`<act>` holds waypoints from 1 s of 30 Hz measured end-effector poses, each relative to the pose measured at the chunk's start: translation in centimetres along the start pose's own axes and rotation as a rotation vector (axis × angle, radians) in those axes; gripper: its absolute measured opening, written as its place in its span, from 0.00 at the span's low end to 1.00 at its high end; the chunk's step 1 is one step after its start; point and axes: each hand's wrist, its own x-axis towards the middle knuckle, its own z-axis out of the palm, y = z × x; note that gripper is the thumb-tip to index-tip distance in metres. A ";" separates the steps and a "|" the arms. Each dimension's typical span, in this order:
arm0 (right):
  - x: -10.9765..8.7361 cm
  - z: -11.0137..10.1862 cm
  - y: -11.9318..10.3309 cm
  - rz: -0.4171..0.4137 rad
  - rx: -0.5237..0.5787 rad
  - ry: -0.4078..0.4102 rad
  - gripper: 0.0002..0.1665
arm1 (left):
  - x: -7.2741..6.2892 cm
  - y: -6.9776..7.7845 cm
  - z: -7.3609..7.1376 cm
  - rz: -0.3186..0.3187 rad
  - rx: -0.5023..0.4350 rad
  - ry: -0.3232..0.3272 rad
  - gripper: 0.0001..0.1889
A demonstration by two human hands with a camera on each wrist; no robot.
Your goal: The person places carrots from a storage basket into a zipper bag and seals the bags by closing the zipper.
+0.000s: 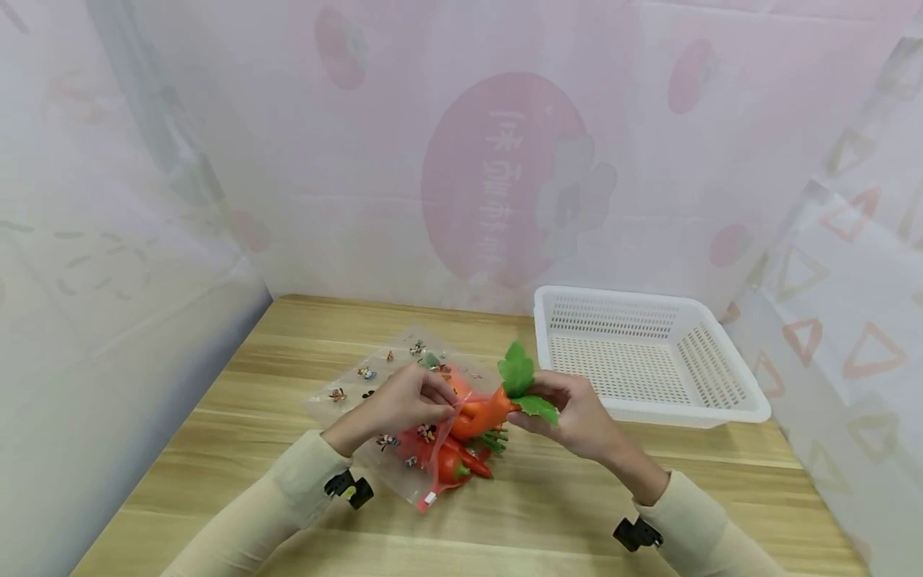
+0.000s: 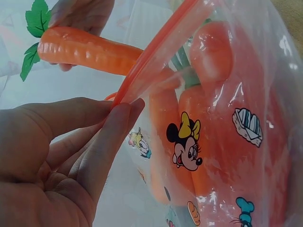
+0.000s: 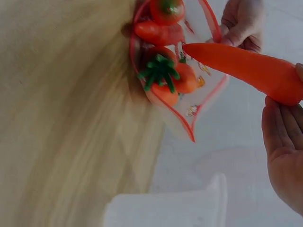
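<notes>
A clear zip bag [image 1: 389, 373] with cartoon prints and a red zip edge lies on the table, its mouth spread to the right. My left hand [image 1: 405, 403] pinches the bag's red edge between thumb and fingers. At the thick, leafy end, my right hand [image 1: 570, 413] grips an orange carrot [image 2: 90, 49] with green leaves [image 1: 517, 370]. The carrot's tapered tip points toward the bag's opening. Inside the bag are more carrots [image 2: 191, 137], a red tomato-like piece [image 3: 166, 10] and a red pepper-like piece [image 3: 158, 33]. Part of the contents is blurred by the plastic.
A white perforated plastic basket [image 1: 721, 413] stands at the back right of the wooden table [image 1: 577, 513]. Printed cloth walls [image 1: 375, 160] enclose the back and both sides. A red zip slider [image 1: 427, 501] sits at the bag's near corner.
</notes>
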 end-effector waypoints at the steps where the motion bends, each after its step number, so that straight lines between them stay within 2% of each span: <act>1: -0.1 0.3 0.1 0.010 0.008 0.000 0.23 | 0.0 0.0 0.0 0.004 -0.003 -0.002 0.07; 4: -0.2 1.2 0.6 0.047 0.034 0.010 0.23 | 0.0 -0.1 0.1 0.002 -0.012 -0.005 0.06; 11: -0.6 3.0 1.6 0.043 0.039 0.046 0.24 | 0.0 -0.2 0.1 0.003 0.002 0.009 0.06; 18: -1.0 3.3 1.9 0.065 0.055 0.032 0.28 | -0.1 -0.3 0.1 0.006 0.008 0.010 0.06; 24: -1.8 3.0 1.8 0.085 -0.034 0.024 0.25 | 0.0 -0.3 0.3 0.003 0.005 0.016 0.06; 30: -2.5 3.5 1.7 0.109 -0.227 0.048 0.20 | -0.1 -0.1 0.3 0.000 -0.002 0.022 0.06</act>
